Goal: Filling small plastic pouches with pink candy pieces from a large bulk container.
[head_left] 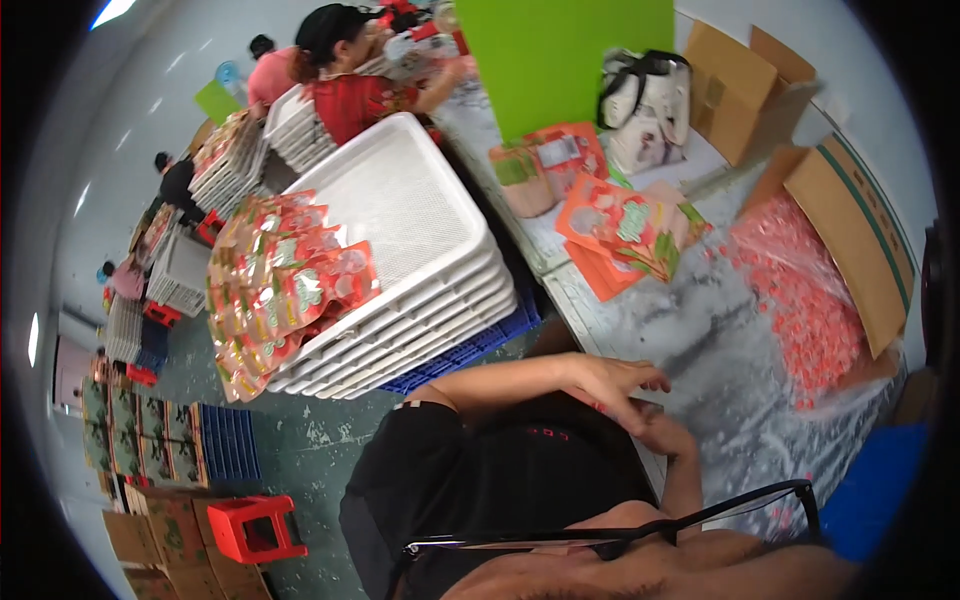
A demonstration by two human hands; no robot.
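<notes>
My left hand (612,385) reaches across my black shirt to the near edge of the grey marbled table (690,330), fingers spread and nothing visible in them. My right hand (668,438) lies just beneath it, curled and half covered, so I cannot tell whether it holds anything. A fan of orange-red printed pouches (628,228) lies farther up the table. To the right, a clear bag of small red pieces (812,305) spills out of an open carton (868,245).
A stack of white trays (410,200) on a blue crate (470,348) stands to the left, with a heap of filled pouches (285,285) on it. A green board (565,55), a tote bag (645,105), a red stool (255,525) and seated workers (350,85) are around.
</notes>
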